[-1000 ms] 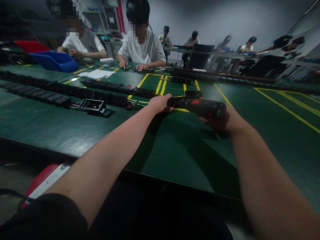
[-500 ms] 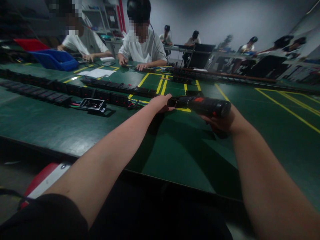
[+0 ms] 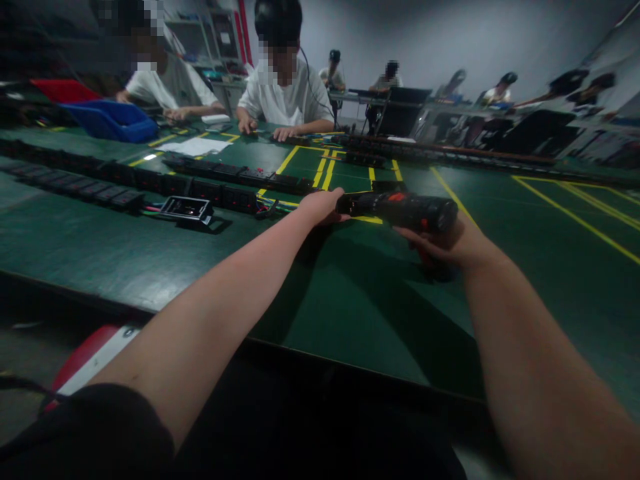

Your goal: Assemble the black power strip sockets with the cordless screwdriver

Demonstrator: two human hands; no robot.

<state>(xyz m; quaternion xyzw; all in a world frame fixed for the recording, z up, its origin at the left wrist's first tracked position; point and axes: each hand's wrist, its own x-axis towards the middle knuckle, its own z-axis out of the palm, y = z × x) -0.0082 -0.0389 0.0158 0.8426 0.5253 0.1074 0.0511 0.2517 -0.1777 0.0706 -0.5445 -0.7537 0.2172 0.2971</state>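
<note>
A black power driver with orange-red marks (image 3: 413, 210) lies level over the green table, its nose pointing left. My right hand (image 3: 445, 243) is wrapped round its grip from below and the right. At the driver's nose, my left hand (image 3: 323, 207) is closed with fingers and thumb round a small dark part (image 3: 349, 203), whose shape is mostly hidden. Left of that hand, coloured wires come out of a long black socket strip (image 3: 235, 198). A framed module with a dark face (image 3: 186, 209) sits wired to a second black strip (image 3: 115, 195).
The green table (image 3: 350, 320) carries yellow tape lines. Further back are a blue bin (image 3: 113, 120), a red bin (image 3: 65, 90), white papers (image 3: 195, 145) and more long black strips (image 3: 450, 152). Across the table sit a person (image 3: 285, 93) and another person (image 3: 173, 87).
The driver's rear end has shifted slightly left, and my right hand has changed its pose a little around the grip. My left hand stays where it was.
</note>
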